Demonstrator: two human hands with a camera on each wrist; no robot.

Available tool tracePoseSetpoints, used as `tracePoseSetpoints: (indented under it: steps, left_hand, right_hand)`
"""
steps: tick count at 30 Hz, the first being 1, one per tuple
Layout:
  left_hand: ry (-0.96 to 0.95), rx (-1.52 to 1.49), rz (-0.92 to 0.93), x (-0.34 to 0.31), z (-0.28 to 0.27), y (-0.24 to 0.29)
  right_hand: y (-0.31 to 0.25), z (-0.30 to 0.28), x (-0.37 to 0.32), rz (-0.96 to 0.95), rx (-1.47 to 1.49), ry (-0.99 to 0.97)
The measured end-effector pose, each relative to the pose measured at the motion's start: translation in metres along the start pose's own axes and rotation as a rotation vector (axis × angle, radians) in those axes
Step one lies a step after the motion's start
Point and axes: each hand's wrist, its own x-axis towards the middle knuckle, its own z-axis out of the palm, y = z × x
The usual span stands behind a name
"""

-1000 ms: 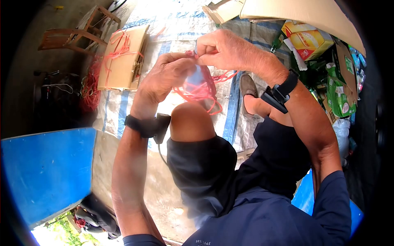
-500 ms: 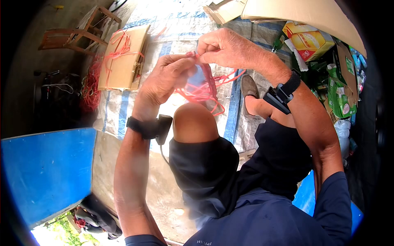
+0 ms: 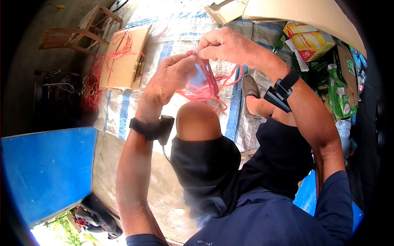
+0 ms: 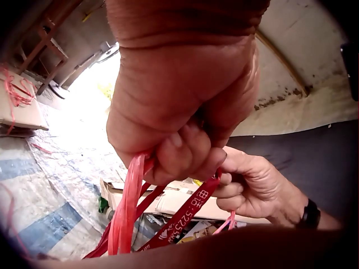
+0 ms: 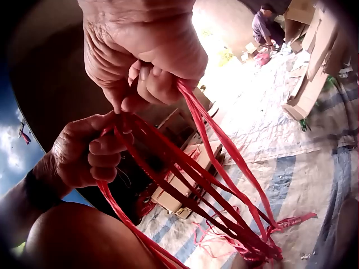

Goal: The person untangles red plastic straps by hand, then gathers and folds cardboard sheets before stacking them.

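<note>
Both hands meet above the knee, fingertips close together. The left hand (image 3: 170, 78) curls round a bunch of pink-red plastic strands (image 4: 128, 207) and pinches the top of a dark red printed strap (image 4: 188, 216). Thumb and fingers of the right hand (image 3: 225, 46) pinch the red strands at the same spot; other strands (image 5: 224, 145) run out from under its curled fingers. Loops of strap and strand (image 3: 213, 88) hang below the hands. In the right wrist view the straps (image 5: 185, 174) spread downward and gather in a bunch near the ground. The exact pinch point is partly hidden by fingers.
Flattened cardboard tied with pink strands (image 3: 123, 61) lies on the striped sheet (image 3: 123, 110) at left, beside a red tangle (image 3: 92, 84). A wooden frame (image 3: 88, 30) stands behind. Boxes (image 3: 308, 41) and bottles lie at right. Another person (image 5: 267, 27) crouches in the distance.
The hands stay close together, shifting only slightly. The left forearm has drifted a little to the right, and the hanging strands at the right have swung outward and changed shape.
</note>
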Motion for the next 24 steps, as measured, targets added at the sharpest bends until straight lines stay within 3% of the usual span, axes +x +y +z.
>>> tracePoseSetpoints:
  steps: [3,5,8,14,24]
  left_hand:
    - [-0.039,0.029,-0.022,0.002,-0.005,0.001]
    - [-0.068,0.185,0.175,0.007,-0.008,-0.006]
    - [-0.055,0.088,0.034,0.003,-0.004,0.004]
    - [-0.053,-0.034,-0.035,0.003,-0.004,0.004]
    - [-0.094,0.1,0.048,0.009,0.002,0.008]
  right_hand:
    - [-0.004,0.0,-0.001,0.031,0.054,-0.011]
    - [-0.002,0.0,0.0,0.063,0.062,-0.012]
    - [-0.004,0.001,0.0,0.058,0.069,-0.002]
    - [-0.007,0.005,-0.001,0.114,0.15,0.011]
    - [0.006,0.011,0.004,0.07,0.124,0.077]
